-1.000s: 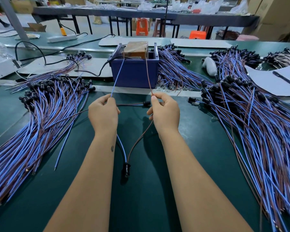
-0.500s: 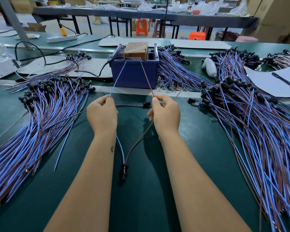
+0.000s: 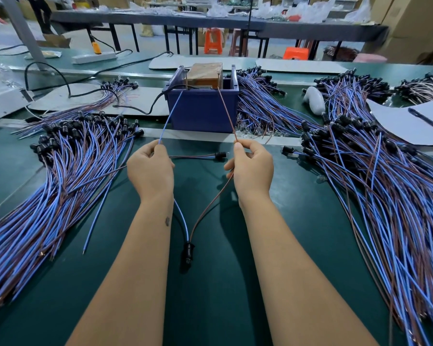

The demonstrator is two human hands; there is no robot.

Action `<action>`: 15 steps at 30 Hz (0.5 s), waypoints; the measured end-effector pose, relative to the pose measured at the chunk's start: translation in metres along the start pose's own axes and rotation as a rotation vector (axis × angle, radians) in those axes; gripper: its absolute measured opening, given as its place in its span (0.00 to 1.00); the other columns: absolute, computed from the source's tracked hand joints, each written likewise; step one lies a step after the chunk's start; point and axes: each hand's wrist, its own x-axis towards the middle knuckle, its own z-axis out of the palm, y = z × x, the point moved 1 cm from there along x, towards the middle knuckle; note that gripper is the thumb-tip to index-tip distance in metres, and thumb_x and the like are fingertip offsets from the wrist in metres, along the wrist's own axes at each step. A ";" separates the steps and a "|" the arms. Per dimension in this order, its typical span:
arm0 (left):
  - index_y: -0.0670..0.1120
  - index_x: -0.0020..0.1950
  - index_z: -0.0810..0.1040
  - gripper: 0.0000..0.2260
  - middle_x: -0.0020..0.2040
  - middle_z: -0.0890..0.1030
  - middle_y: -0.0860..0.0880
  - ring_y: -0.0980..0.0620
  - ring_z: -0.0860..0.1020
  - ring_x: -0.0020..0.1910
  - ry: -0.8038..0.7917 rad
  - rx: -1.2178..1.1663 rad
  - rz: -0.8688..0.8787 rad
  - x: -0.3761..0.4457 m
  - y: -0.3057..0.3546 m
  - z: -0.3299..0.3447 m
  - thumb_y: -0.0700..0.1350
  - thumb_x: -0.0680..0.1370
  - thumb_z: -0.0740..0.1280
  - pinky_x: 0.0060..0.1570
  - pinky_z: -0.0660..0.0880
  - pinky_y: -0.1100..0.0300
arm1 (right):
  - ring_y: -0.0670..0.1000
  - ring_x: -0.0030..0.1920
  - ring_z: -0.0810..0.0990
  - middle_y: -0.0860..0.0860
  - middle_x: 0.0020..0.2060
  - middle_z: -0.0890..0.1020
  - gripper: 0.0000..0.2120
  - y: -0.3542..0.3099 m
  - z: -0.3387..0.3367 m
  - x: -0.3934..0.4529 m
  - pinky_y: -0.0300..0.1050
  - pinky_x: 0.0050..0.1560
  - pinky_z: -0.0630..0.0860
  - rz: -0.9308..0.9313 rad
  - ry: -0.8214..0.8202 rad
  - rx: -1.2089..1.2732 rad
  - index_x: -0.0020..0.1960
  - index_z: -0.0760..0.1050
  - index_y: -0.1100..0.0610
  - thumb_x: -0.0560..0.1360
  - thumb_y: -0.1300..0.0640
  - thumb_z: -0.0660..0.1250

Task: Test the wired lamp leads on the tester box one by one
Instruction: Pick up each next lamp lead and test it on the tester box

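Two leads pinched, one per hand: blue wire (image 3: 171, 116) in left hand (image 3: 150, 171), brown wire (image 3: 226, 113) in right hand (image 3: 251, 168). Both stretched up-frame onto tester box (image 3: 203, 108) at centre top; lamp socket (image 3: 187, 250) trailing low, between forearms.

The bench mat (image 3: 310, 245) is matt dark-green rubber-like sheet. At twelve o'clock, the tester box (image 3: 203, 111) is dull blue plastic around a brown cardboard-looking block (image 3: 205, 72). Glossy blue and brown plastic-sheathed leads (image 3: 48, 196) at nine; white paper (image 3: 410, 126) at two.
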 end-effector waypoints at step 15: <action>0.42 0.57 0.83 0.13 0.19 0.70 0.57 0.59 0.65 0.19 -0.052 -0.026 0.021 0.001 0.000 0.006 0.38 0.77 0.61 0.21 0.62 0.69 | 0.45 0.27 0.78 0.46 0.25 0.80 0.07 0.000 0.001 0.001 0.50 0.36 0.81 -0.004 -0.016 -0.014 0.51 0.77 0.46 0.80 0.54 0.61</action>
